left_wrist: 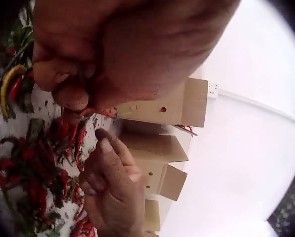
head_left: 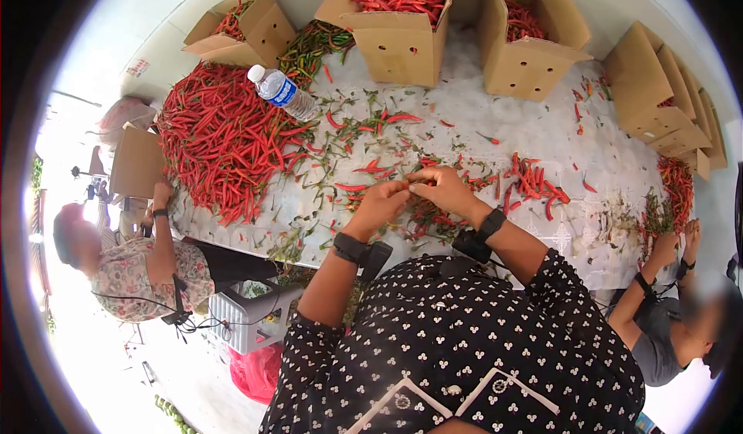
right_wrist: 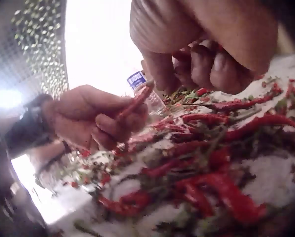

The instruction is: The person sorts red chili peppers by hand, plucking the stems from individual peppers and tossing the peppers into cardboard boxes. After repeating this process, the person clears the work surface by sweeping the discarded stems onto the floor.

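A big pile of red chilies (head_left: 224, 144) sits near the left end of the bench (head_left: 464, 116), with a water bottle (head_left: 288, 95) lying on its right side. Next, by the middle of the front edge, my left hand (head_left: 379, 208) pinches one red chili (right_wrist: 132, 106) in its fingers. Just right of it, my right hand (head_left: 449, 192) has its thumb and finger closed on the chili's green end. Farther right lies a small bunch of red chilies (head_left: 534, 182). More chilies (head_left: 676, 186) lie at the right end.
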### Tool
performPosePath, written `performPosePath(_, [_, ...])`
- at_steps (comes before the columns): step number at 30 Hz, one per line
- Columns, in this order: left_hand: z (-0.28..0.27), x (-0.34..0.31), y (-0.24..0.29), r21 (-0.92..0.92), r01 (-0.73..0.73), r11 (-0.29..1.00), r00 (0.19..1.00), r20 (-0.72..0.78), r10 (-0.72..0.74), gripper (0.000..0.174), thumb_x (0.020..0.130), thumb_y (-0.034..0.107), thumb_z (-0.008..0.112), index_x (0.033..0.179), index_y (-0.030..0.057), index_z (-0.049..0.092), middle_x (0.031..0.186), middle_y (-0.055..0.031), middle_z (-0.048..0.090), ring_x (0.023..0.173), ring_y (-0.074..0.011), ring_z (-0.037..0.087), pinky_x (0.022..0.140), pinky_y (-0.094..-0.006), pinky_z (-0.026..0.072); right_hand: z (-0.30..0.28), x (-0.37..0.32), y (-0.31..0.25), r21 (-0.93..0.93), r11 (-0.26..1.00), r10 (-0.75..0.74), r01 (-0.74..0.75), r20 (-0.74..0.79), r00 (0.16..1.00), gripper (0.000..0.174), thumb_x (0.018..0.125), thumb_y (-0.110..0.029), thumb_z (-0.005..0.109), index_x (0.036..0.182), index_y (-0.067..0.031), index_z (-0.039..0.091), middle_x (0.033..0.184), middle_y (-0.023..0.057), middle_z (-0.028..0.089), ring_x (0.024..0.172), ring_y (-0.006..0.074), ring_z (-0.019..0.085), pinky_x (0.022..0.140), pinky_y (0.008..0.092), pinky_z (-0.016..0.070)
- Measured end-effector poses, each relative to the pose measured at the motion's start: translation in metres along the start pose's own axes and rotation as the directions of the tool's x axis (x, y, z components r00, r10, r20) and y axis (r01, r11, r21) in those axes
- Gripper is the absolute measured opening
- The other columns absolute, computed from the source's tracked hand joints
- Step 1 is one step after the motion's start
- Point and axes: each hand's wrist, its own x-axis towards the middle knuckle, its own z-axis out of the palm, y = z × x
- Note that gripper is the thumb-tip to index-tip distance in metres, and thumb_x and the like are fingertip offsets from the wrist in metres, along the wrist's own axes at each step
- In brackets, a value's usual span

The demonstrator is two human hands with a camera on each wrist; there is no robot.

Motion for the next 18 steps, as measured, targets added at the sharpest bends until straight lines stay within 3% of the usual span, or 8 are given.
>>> performPosePath(1, [0.001, 0.002, 0.002, -0.001, -0.001, 1.0, 1.0, 0.001, 0.001, 0.016, 0.085, 0.015, 0.051, 0.093, 0.0011, 0.057, 0.074, 0.0018, 0.056, 0.059, -0.0036, 0.046, 0.052, -0.0196, 0.0367, 0.0, 0.0, 0.002, -0.001, 1.0, 0.0, 0.0, 0.0, 1.0, 0.025, 0.075, -0.017, 0.064, 0.092, -0.0002, 0.064, 0.08, 0.0091, 0.066, 0.069, 0.0125, 0.059, 0.064, 0.0274, 0.0473])
performPosePath(3, [0.003, 0.005, 0.004, 0.361, -0.061, 0.931, 0.994, -0.063, 0.089, 0.017, 0.084, 0.016, 0.055, 0.092, 0.0012, 0.058, 0.073, 0.0023, 0.055, 0.059, -0.0027, 0.044, 0.051, -0.0196, 0.0353, 0.001, -0.001, 0.001, 0.118, 0.993, 0.023, -0.02, -0.02, 1.0, 0.023, 0.075, -0.016, 0.064, 0.091, 0.001, 0.064, 0.079, 0.0067, 0.066, 0.069, 0.0112, 0.058, 0.065, 0.0272, 0.0474])
performPosePath(4, [0.003, 0.007, 0.001, 0.361, -0.06, 0.931, 0.994, -0.062, 0.088, 0.017, 0.084, 0.016, 0.055, 0.092, 0.0012, 0.058, 0.073, 0.0023, 0.055, 0.059, -0.0027, 0.044, 0.051, -0.0196, 0.0353, 0.0, -0.002, -0.001, 0.119, 0.993, 0.024, -0.022, -0.02, 0.999, 0.023, 0.075, -0.016, 0.064, 0.091, 0.001, 0.064, 0.079, 0.0067, 0.066, 0.069, 0.0112, 0.058, 0.065, 0.0272, 0.0474])
performPosePath(6, [0.006, 0.008, 0.001, 0.423, -0.262, 0.867, 0.935, -0.111, 0.336, 0.017, 0.082, 0.015, 0.058, 0.09, 0.0003, 0.059, 0.071, 0.0026, 0.055, 0.059, -0.0021, 0.042, 0.051, -0.0194, 0.0342, -0.004, -0.005, -0.007, -0.033, 0.999, 0.015, -0.017, -0.05, 0.999, 0.024, 0.074, -0.017, 0.065, 0.088, 0.0014, 0.064, 0.077, 0.0098, 0.065, 0.068, 0.0139, 0.059, 0.063, 0.0283, 0.047])
performPosePath(9, [0.011, 0.0, 0.016, 0.244, -0.202, 0.948, 0.954, -0.171, 0.247, 0.015, 0.08, 0.012, 0.06, 0.088, -0.0006, 0.06, 0.071, 0.0029, 0.055, 0.058, -0.004, 0.043, 0.051, -0.0215, 0.0357, -0.005, -0.007, -0.008, -0.178, 0.984, 0.001, -0.014, -0.074, 0.997, 0.025, 0.072, -0.019, 0.065, 0.085, 0.0018, 0.064, 0.074, 0.0138, 0.064, 0.065, 0.018, 0.06, 0.06, 0.0301, 0.046])
performPosePath(13, [0.012, 0.006, 0.01, 0.288, -0.232, 0.929, 0.938, -0.187, 0.292, 0.015, 0.08, 0.012, 0.061, 0.087, -0.0013, 0.06, 0.071, 0.0014, 0.057, 0.057, -0.0052, 0.044, 0.051, -0.0237, 0.0368, -0.001, -0.01, -0.013, -0.27, 0.963, -0.043, 0.022, -0.073, 0.996, 0.026, 0.07, -0.021, 0.066, 0.082, 0.0019, 0.063, 0.072, 0.0171, 0.062, 0.062, 0.0232, 0.06, 0.058, 0.0323, 0.0451])
performPosePath(16, [0.019, 0.007, 0.01, 0.534, -0.23, 0.813, 0.902, -0.196, 0.384, 0.012, 0.078, 0.01, 0.06, 0.08, -0.0017, 0.057, 0.069, -0.0051, 0.057, 0.055, -0.0134, 0.049, 0.051, -0.0288, 0.0384, -0.001, -0.012, -0.012, -0.288, 0.958, -0.016, 0.0, -0.053, 0.998, 0.025, 0.068, -0.021, 0.066, 0.078, 0.0014, 0.063, 0.07, 0.0171, 0.062, 0.061, 0.026, 0.06, 0.057, 0.0336, 0.0453])
performPosePath(18, [0.024, 0.009, 0.008, 0.83, -0.405, 0.384, 0.689, 0.0, 0.725, 0.012, 0.075, 0.008, 0.06, 0.072, -0.0014, 0.053, 0.067, -0.0127, 0.054, 0.058, -0.0252, 0.053, 0.052, -0.0339, 0.0406, -0.002, -0.013, -0.014, -0.266, 0.96, 0.084, -0.089, -0.029, 0.996, 0.025, 0.067, -0.023, 0.065, 0.075, 0.0013, 0.063, 0.066, 0.0172, 0.061, 0.059, 0.0266, 0.059, 0.056, 0.0342, 0.0451])
